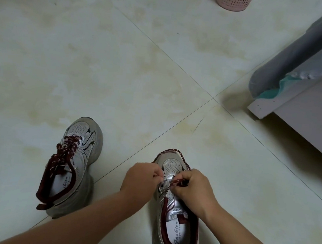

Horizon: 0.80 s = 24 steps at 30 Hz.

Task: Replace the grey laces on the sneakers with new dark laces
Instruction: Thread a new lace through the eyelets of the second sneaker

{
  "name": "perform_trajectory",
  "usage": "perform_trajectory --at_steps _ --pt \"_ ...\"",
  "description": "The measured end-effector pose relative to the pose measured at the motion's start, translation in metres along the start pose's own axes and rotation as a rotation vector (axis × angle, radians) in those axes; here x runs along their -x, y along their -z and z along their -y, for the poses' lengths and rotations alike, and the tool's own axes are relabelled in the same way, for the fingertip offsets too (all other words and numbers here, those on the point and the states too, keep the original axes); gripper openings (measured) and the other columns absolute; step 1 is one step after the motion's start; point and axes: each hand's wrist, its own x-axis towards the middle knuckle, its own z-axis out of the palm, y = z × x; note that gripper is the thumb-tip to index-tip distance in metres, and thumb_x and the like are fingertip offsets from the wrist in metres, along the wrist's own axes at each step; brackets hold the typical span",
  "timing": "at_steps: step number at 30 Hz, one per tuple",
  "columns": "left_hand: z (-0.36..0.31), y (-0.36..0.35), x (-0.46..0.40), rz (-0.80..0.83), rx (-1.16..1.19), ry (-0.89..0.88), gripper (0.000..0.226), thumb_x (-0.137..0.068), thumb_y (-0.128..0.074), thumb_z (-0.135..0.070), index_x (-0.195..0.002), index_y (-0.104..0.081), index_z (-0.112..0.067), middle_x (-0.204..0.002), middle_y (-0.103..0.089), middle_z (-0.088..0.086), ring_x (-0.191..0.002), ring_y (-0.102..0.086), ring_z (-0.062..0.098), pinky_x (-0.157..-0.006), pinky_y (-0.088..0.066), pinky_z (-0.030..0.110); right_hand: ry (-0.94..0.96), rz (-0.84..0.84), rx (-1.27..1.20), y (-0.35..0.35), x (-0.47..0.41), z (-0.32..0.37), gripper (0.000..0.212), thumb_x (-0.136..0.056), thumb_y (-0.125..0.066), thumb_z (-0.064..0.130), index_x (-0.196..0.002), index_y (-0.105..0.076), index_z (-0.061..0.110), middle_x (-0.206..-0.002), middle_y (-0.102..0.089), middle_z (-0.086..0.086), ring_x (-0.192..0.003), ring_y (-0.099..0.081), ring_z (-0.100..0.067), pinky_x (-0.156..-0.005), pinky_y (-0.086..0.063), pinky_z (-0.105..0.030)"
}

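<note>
Forearms: two bare forearms are reaching in from the bottom edge, converging on the sneaker closest to the person.
Right sneaker [175,216]: it is sitting on the floor tiles just in front of the person, toe pointing away, silver-grey with dark red trim around the opening and printed lettering on the insole.
Left hand [141,180]: its fingers are curling in at the left side of the eyelets near the toe, pinching something small there; whether that is the lace tip I cannot tell.
Right hand [193,187]: its fingers are bunching together, pinching the dark red lace at the right side of the same eyelets.
Dark lace [175,152]: a maroon cord flecked with white is looping out around the toe of the right sneaker, lying on the floor and running back to both hands.
Left sneaker [75,161]: it is standing apart to the left, toe also pointing away, already wearing a dark red speckled lace crisscrossing up its tongue, with the loose ends hanging near the collar.
Floor [122,69]: pale tiles with yellowish staining are meeting at a cross of grout lines beyond the shoes.
Pink basket [234,0]: a perforated pink container is standing far off at the top edge.
Furniture [303,107]: a pale corner with grey and teal padding is jutting in at the right.
</note>
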Motion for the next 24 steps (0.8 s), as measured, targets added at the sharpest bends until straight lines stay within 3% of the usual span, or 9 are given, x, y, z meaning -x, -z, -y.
perform_trajectory --at_steps 2,5,7,10,15,17,19,21,24 --pt "-0.001 0.001 0.000 -0.013 -0.074 -0.050 0.013 -0.086 -0.057 -0.021 -0.088 -0.070 -0.018 -0.090 -0.069 -0.004 -0.084 -0.059 0.012 -0.075 -0.043 0.024 0.005 -0.008 -0.028 -0.002 -0.001 -0.002 0.029 -0.074 -0.071 0.014 -0.062 -0.059 0.037 -0.075 -0.051 0.014 -0.072 -0.052 -0.001 -0.073 -0.045 -0.022" --pt "-0.003 0.003 -0.005 0.085 -0.371 -0.178 0.021 -0.092 -0.045 -0.019 -0.097 -0.065 -0.016 -0.101 -0.063 0.002 -0.094 -0.057 0.020 -0.080 -0.042 0.030 0.016 -0.018 -0.042 -0.005 -0.002 -0.004 0.014 -0.075 -0.070 0.014 -0.072 -0.071 0.027 -0.072 -0.050 0.014 -0.068 -0.051 0.000 -0.073 -0.046 -0.023" --pt "-0.007 0.005 -0.008 0.163 -0.589 -0.280 0.021 -0.092 -0.040 -0.010 -0.100 -0.060 -0.012 -0.106 -0.058 0.007 -0.098 -0.055 0.025 -0.077 -0.041 0.031 0.018 -0.025 -0.055 -0.006 -0.003 -0.005 0.010 -0.076 -0.070 0.013 -0.077 -0.073 0.022 -0.072 -0.051 0.014 -0.067 -0.051 0.002 -0.073 -0.046 -0.022" --pt "-0.014 0.005 -0.014 0.272 -0.726 -0.334 0.024 -0.084 -0.041 0.000 -0.099 -0.057 -0.008 -0.106 -0.057 0.010 -0.098 -0.053 0.028 -0.071 -0.036 0.031 0.031 -0.047 -0.024 -0.008 -0.004 -0.006 0.011 -0.075 -0.068 0.012 -0.080 -0.073 0.020 -0.071 -0.048 0.014 -0.068 -0.049 0.001 -0.067 -0.041 -0.019" --pt "-0.022 0.004 -0.021 0.297 -0.798 -0.349 0.022 -0.086 -0.043 -0.002 -0.098 -0.061 -0.007 -0.104 -0.060 0.011 -0.099 -0.056 0.029 -0.068 -0.033 0.031 0.055 -0.070 0.172 -0.016 -0.009 -0.003 0.014 -0.079 -0.059 0.016 -0.087 -0.069 0.021 -0.094 -0.056 0.001 -0.092 -0.055 -0.018 -0.073 -0.042 -0.026" --pt "-0.021 0.004 -0.022 0.298 -0.678 -0.292 0.017 -0.085 -0.048 -0.006 -0.094 -0.062 -0.010 -0.097 -0.061 0.008 -0.097 -0.057 0.027 -0.067 -0.034 0.029 0.061 -0.081 0.213 -0.017 -0.011 -0.002 0.012 -0.079 -0.059 0.017 -0.086 -0.068 0.021 -0.099 -0.057 0.000 -0.095 -0.056 -0.019 -0.074 -0.044 -0.027" --pt "-0.012 0.006 -0.024 0.219 -0.356 -0.141 0.006 -0.079 -0.061 -0.014 -0.076 -0.061 -0.019 -0.078 -0.058 -0.003 -0.087 -0.055 0.018 -0.064 -0.033 0.024 0.080 -0.086 0.256 -0.016 -0.012 -0.001 0.011 -0.080 -0.059 0.019 -0.087 -0.067 0.020 -0.097 -0.054 0.001 -0.096 -0.055 -0.019 -0.072 -0.041 -0.027" --pt "-0.003 0.004 -0.023 0.154 -0.118 -0.032 0.020 -0.073 -0.070 -0.019 -0.062 -0.055 -0.026 -0.070 -0.053 -0.010 -0.079 -0.052 0.011 -0.062 -0.035 0.021 0.116 -0.078 0.325 -0.015 -0.012 0.000 0.014 -0.081 -0.058 0.021 -0.092 -0.066 0.018 -0.099 -0.053 0.000 -0.099 -0.052 -0.020 -0.072 -0.039 -0.027" --pt "0.005 -0.005 -0.017 0.098 -0.012 0.027 0.008 -0.072 -0.073 -0.020 -0.067 -0.067 -0.019 -0.075 -0.052 -0.010 -0.078 -0.051 0.009 -0.064 -0.034 0.016 0.164 -0.059 0.433 -0.014 -0.013 0.002 0.019 -0.084 -0.055 0.022 -0.098 -0.064 0.013 -0.106 -0.055 -0.003 -0.103 -0.051 -0.023 -0.076 -0.042 -0.030"
